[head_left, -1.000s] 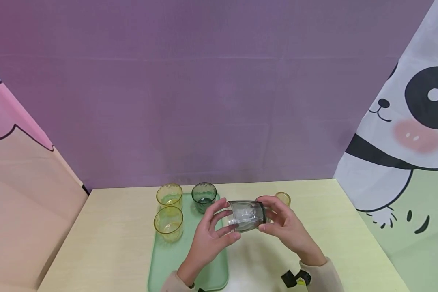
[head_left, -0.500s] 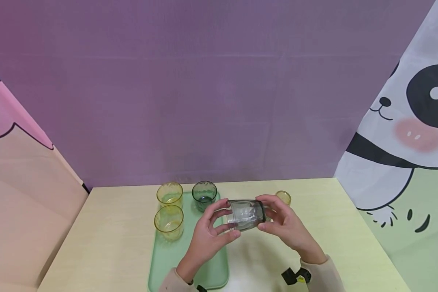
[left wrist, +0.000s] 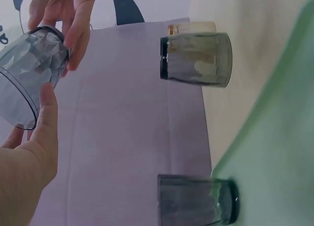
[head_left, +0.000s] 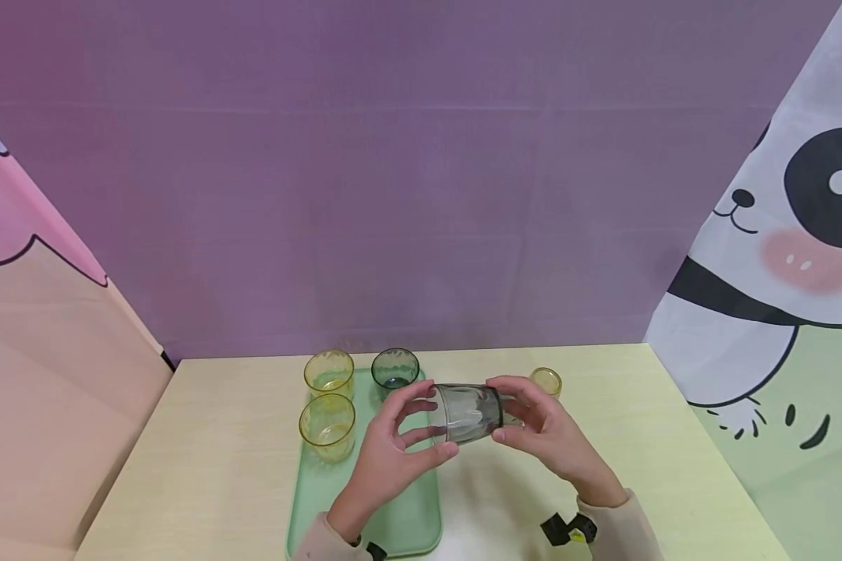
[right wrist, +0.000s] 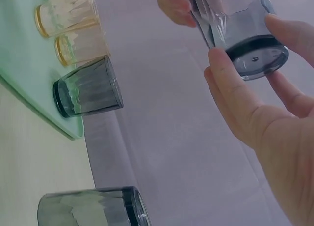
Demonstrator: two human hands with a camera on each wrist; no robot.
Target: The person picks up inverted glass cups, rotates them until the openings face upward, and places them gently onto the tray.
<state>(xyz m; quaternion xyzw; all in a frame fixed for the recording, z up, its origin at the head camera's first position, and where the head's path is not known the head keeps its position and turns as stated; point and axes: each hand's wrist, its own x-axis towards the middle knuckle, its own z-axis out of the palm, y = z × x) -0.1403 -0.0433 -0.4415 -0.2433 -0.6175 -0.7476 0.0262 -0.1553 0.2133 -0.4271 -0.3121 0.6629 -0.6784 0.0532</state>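
A grey faceted drinking glass (head_left: pixel 468 413) is held on its side above the table. My left hand (head_left: pixel 396 452) grips its rim end, thumb below and fingers above. At the dark, thick base, my right hand (head_left: pixel 554 436) pinches it between thumb and fingertips. In the right wrist view the glass's base (right wrist: pixel 257 56) faces that hand. On the green tray (head_left: pixel 414 506) stand two yellow glasses (head_left: pixel 327 427) and a dark green-grey glass (head_left: pixel 395 372), all upright.
An amber glass (head_left: pixel 546 380) stands at the back right of the table. Near it, a smoky glass (left wrist: pixel 196 59) stands upside down, mostly hidden by my right hand in the head view. A purple cloth (head_left: pixel 421 195) hangs behind the table.
Both hands keep the same hold on the glass. It has shifted slightly left, and its tilt barely differs. The other glasses have not moved.
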